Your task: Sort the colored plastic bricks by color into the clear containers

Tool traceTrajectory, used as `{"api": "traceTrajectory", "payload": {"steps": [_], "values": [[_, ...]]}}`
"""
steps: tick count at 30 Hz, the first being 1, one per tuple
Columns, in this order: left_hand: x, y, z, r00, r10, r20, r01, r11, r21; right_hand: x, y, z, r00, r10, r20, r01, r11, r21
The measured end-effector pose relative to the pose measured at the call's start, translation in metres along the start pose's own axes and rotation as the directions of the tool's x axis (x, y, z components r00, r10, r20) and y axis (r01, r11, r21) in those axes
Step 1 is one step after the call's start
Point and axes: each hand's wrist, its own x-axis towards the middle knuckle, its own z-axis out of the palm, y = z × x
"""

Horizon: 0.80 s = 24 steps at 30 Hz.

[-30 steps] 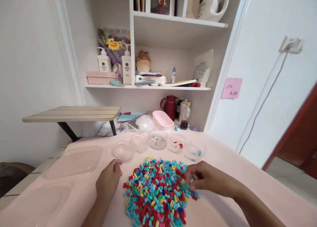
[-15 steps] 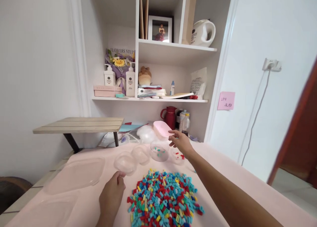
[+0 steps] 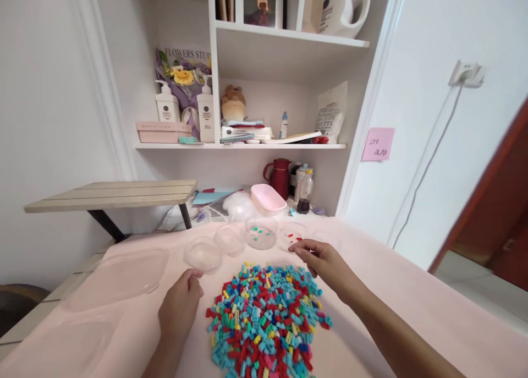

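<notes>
A heap of small toy building bricks point(image 3: 264, 323), mostly turquoise and red with some yellow, green and blue, lies between my hands. My right hand point(image 3: 324, 262) hovers over the heap's far right edge, its fingers bent and slightly apart, with nothing visible in them. Just past its fingertips is a clear round dish point(image 3: 303, 228) holding a few red bricks point(image 3: 292, 237). Beside it, another clear dish point(image 3: 260, 245) has several green bricks point(image 3: 256, 230). Left of the heap, my left hand point(image 3: 181, 298) rests loosely curled, no brick showing in it.
Two clear dishes point(image 3: 203, 254) stand on the pink tablecloth point(image 3: 371, 257) at centre left, with larger clear trays point(image 3: 124, 276) farther left. Behind are a pink container point(image 3: 268, 199), a red jug point(image 3: 280, 177) and bottles point(image 3: 305, 191). A small wooden stand point(image 3: 115, 193) is at back left.
My right hand has drawn back from beside the pink container toward the heap and is lower. My left hand stays beside the heap. The view has tilted down.
</notes>
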Motion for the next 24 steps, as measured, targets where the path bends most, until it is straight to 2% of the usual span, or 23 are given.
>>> {"api": "traceTrajectory", "payload": {"steps": [4,7,10,17,24], "values": [[0.005,-0.003,0.002,1.0,0.016,0.004,-0.016,1.0,0.021,0.002,0.026,-0.015,0.997,-0.027,0.077,0.042,0.978,-0.205],[0.011,-0.008,0.004,0.999,0.047,-0.005,-0.047,0.999,0.026,0.005,0.043,-0.03,0.992,-0.031,0.123,0.081,0.903,-0.421],[0.015,-0.011,0.004,0.997,0.075,-0.007,-0.075,0.997,0.026,0.007,0.054,-0.042,0.989,0.018,0.145,0.062,0.844,-0.532],[0.016,-0.008,0.002,0.996,0.092,-0.013,-0.092,0.996,0.016,0.008,0.057,-0.045,0.962,0.023,0.271,0.097,0.902,-0.421],[0.017,-0.011,0.004,0.996,0.092,-0.009,-0.092,0.996,0.016,0.006,0.058,-0.037,0.948,0.08,0.307,0.094,0.854,-0.512]]}}
